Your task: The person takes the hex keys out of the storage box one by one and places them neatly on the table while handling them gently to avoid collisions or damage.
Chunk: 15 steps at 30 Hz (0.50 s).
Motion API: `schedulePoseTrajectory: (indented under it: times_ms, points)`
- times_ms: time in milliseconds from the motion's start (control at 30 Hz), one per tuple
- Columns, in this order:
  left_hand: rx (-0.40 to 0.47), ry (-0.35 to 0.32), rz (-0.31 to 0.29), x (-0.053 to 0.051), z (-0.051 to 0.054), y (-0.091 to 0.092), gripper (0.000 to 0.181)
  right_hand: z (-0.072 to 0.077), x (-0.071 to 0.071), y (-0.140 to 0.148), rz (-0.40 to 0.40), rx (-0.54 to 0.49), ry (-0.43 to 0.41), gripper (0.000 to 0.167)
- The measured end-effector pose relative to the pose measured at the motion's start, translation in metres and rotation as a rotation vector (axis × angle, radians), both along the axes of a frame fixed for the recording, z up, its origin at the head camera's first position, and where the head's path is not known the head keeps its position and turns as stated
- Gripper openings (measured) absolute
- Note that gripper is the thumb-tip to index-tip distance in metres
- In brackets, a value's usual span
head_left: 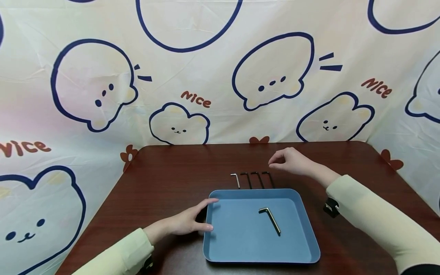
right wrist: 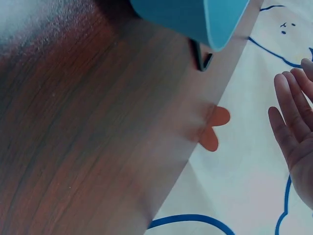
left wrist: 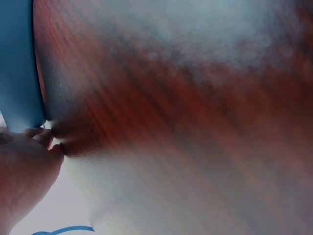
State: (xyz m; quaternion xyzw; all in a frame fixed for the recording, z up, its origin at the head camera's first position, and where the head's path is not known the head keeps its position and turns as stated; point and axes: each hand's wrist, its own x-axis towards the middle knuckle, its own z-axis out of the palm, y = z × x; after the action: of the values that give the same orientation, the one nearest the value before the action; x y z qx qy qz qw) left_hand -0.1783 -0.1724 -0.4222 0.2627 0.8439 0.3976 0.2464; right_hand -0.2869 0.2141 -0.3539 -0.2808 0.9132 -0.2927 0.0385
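A blue tray (head_left: 240,244) lies on the table, and my left hand (head_left: 182,221) holds its left side, with thumb and index finger over the rim. The other fingers of that hand lie at the tray's outer wall in the left wrist view. Inside the tray, right of its middle, is a brass-coloured hex key (head_left: 271,221). Behind the far rim stand in a row a silver hex key (head_left: 237,180) and three black hex keys (head_left: 248,180). My right hand (head_left: 292,162) hovers right of the row, fingers loosely bent, holding nothing.
The dark wooden table (head_left: 165,172) reaches back to a patterned cloth (head_left: 220,76) hanging behind it and along both sides. A black band (head_left: 331,207) sits at my right wrist, over the light sleeve.
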Motion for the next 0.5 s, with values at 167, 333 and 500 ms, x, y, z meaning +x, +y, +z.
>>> schedulePoseTrajectory:
  times_ms: [167,333,500]
  points:
    - [-0.003,-0.005,0.001,0.0,0.0,0.0,0.074,0.005,0.009,-0.001,0.044,-0.003,0.028,0.012]
    - [-0.001,-0.002,-0.001,0.0,0.001,0.0,0.074,0.008,0.017,-0.003,0.091,-0.019,0.048,0.01]
    - [-0.009,-0.006,0.006,0.0,0.0,0.0,0.074,0.009,0.026,-0.006,0.119,-0.016,0.038,0.01]
